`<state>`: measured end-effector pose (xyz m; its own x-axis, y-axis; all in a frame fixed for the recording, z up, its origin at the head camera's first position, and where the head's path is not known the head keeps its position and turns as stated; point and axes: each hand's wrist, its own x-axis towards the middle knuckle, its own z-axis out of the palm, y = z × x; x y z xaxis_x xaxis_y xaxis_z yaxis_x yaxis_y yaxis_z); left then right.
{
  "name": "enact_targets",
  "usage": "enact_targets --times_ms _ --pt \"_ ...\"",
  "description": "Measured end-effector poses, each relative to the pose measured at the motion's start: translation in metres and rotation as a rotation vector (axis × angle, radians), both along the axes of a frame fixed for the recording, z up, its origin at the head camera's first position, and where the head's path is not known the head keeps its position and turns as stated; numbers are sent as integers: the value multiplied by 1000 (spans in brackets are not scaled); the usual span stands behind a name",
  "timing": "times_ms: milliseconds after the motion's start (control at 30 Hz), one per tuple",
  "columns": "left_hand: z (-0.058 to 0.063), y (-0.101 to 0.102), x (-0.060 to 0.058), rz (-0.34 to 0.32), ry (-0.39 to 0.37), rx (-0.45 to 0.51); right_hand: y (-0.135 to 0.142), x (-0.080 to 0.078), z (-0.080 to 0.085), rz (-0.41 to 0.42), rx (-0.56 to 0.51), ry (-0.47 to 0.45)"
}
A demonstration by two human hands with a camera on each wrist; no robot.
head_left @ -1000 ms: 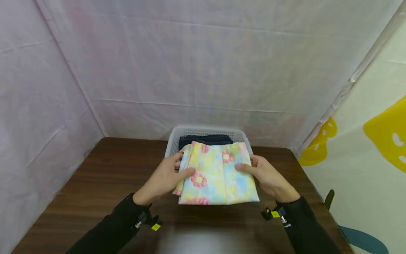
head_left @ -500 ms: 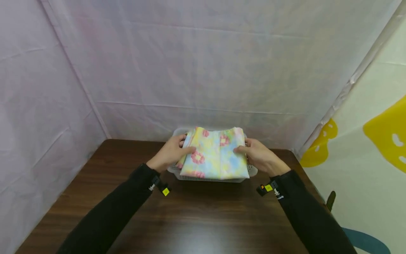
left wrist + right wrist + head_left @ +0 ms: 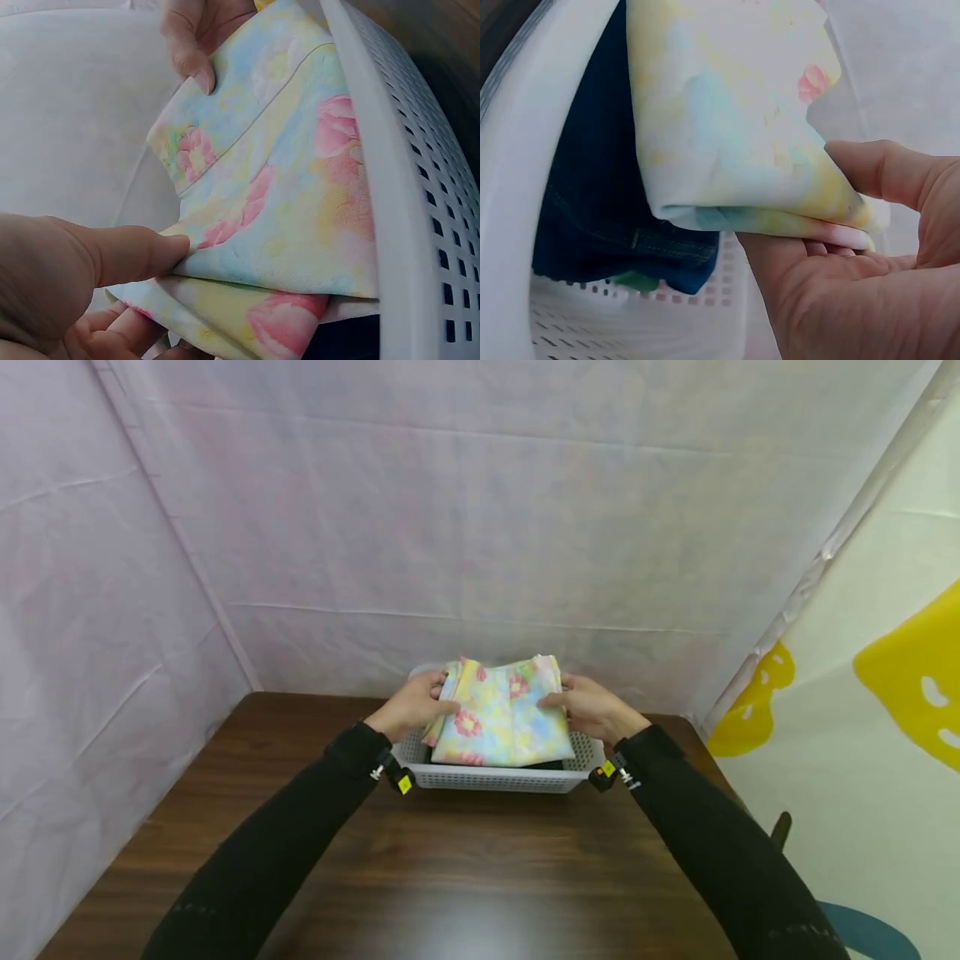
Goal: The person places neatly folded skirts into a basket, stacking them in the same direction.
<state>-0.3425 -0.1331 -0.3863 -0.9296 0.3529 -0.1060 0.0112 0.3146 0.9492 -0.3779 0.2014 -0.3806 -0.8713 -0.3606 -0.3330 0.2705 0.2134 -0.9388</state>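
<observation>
A folded floral cloth (image 3: 498, 718), yellow and pale blue with pink flowers, lies tilted over the white basket (image 3: 487, 782), its near edge within the front rim. My left hand (image 3: 415, 703) pinches its left side, thumb on top and fingers beneath the layers, as the left wrist view shows. At the opposite side, my right hand (image 3: 596, 708) grips the cloth between thumb and fingers. Under the cloth, a dark blue denim garment (image 3: 592, 187) with visible stitching rests in the basket. The floral cloth hides most of the denim.
The basket stands at the back of a dark wooden table (image 3: 480, 860), close to a pale fabric wall (image 3: 465, 527). A small green item (image 3: 636, 281) shows beneath the denim. Yellow shapes (image 3: 753, 706) mark the right-hand wall.
Both hands have carried the floral cloth away from me and over the basket, then lowered it inside the front rim. The basket's front wall has come into view.
</observation>
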Motion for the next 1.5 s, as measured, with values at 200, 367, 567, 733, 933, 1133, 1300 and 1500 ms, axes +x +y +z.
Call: enact_targets --times_ms 200,367,567,733,933,1133,1300,1500 --pt "-2 2 -7 -10 -31 -29 -4 -9 -5 6 10 -29" --pt "-3 3 -11 -13 -35 -28 -5 -15 -6 -5 16 -26" --pt "-11 4 -10 -11 -57 -48 -6 -14 -10 -29 43 -77" --pt "-15 5 -13 -5 -58 -52 -7 -15 -7 -17 67 -73" --pt "-15 6 -18 10 -53 -90 -8 -18 -3 -33 88 -83" --pt "-16 3 -14 17 -25 -187 -7 -17 -4 -48 135 -88" --pt "-13 -1 -8 48 21 -281 -3 -9 -2 -53 217 -49" --pt "2 -9 0 63 176 -474 8 -1 2 19 257 79"
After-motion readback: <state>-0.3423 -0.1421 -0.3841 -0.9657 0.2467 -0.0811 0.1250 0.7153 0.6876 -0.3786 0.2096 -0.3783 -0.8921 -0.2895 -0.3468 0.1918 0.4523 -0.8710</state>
